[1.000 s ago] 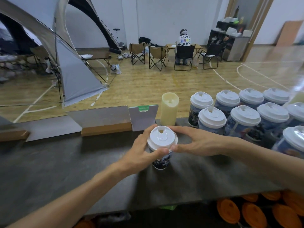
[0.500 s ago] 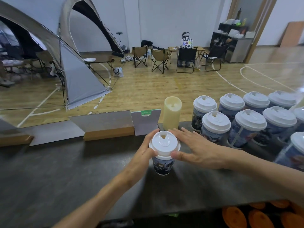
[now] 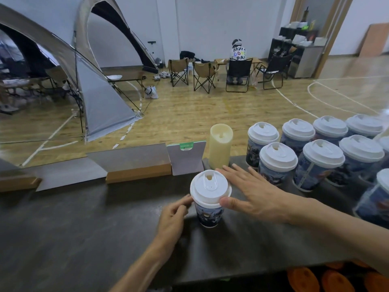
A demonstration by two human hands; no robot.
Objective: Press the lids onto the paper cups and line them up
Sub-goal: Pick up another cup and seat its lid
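Note:
A paper cup point(image 3: 208, 216) with a dark printed wall stands on the dark counter point(image 3: 84, 228), and a white lid point(image 3: 209, 187) sits on it. My left hand point(image 3: 173, 216) is just left of the cup, fingers loosely curled, fingertips at the lid's rim. My right hand point(image 3: 252, 192) lies spread at the cup's right side. Its thumb tip touches the lid's front rim and its forefinger reaches behind the lid. Several lidded cups point(image 3: 277, 163) stand in rows at the right.
A cream pillar candle point(image 3: 220, 146) stands just behind the cup, next to a grey card stand point(image 3: 187, 158) and a wooden-based sign point(image 3: 136, 165). Orange lids point(image 3: 303, 279) lie below the counter's front edge. Beyond are a tent, folding chairs and a seated person.
My left hand has slipped off the lid and drawn back to its left edge. My right hand's fingers have spread flatter beside the lid. The cup has stayed in place.

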